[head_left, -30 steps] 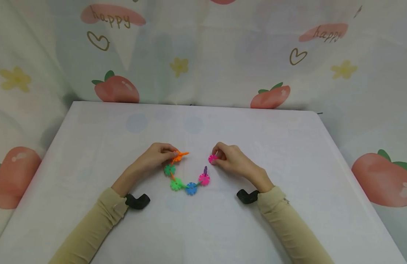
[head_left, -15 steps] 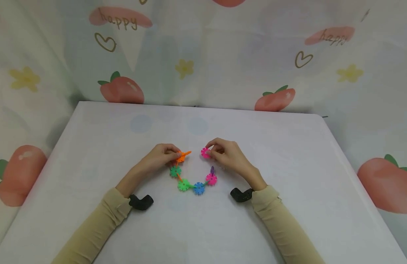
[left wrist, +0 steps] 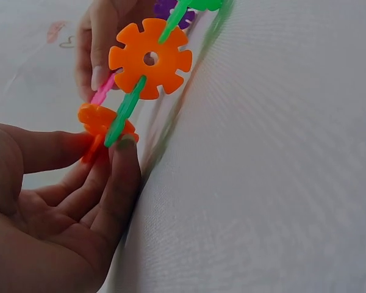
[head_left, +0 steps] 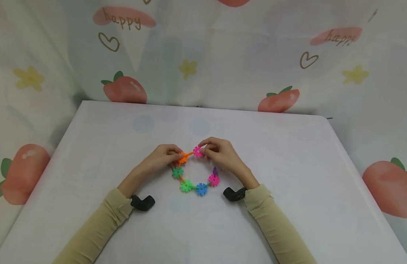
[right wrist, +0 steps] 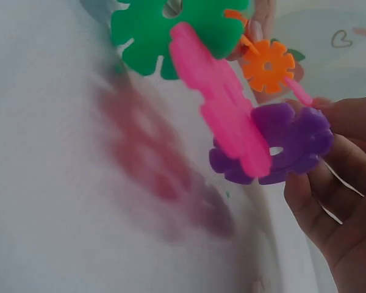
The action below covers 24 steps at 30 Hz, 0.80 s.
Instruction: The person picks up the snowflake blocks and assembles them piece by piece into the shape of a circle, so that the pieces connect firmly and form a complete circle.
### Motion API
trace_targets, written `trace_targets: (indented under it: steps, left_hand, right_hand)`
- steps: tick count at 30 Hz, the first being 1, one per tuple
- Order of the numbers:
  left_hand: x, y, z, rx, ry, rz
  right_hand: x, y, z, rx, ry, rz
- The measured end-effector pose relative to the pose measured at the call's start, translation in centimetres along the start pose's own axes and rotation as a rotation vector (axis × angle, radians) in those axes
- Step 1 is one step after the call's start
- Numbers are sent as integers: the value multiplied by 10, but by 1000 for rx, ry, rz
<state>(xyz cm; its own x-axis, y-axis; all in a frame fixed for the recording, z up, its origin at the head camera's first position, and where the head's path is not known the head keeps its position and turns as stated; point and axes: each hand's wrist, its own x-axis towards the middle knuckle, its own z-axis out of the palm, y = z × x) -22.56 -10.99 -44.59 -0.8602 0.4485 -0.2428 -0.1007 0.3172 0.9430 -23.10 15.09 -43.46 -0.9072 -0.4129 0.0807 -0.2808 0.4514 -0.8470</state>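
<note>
My left hand pinches an orange notched interlocking disc at one end of a curved chain. Between thumb and fingers, my right hand holds a pink disc, whose edge meets the upright orange disc beside it. The chain bends toward me through a green disc, a light green disc, a blue disc and another pink disc. It ends in a purple disc, close in front of my right fingers in the right wrist view.
The chain lies over a white-covered table. A black wrist-worn device juts from the left cuff, another black device from the right. Behind the table hangs a printed curtain with fruit and flowers.
My right hand has moved left with its pink disc, from apart to meeting the orange piece at my left hand. The left hand keeps its grip, and the view has shifted slightly.
</note>
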Motion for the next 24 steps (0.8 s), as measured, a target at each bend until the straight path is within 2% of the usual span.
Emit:
trace_targets:
  steps: [9,18,24]
  left_hand:
    - [1,-1,0,-7,-6,13]
    - [4,0,2,-36,-4,25]
    - [5,-6,4,-9,32,21]
  right_hand:
    - [3,6,3,49,2,60]
    - [5,3,4,84,-18,55]
    - [3,1,9,134,-39,56]
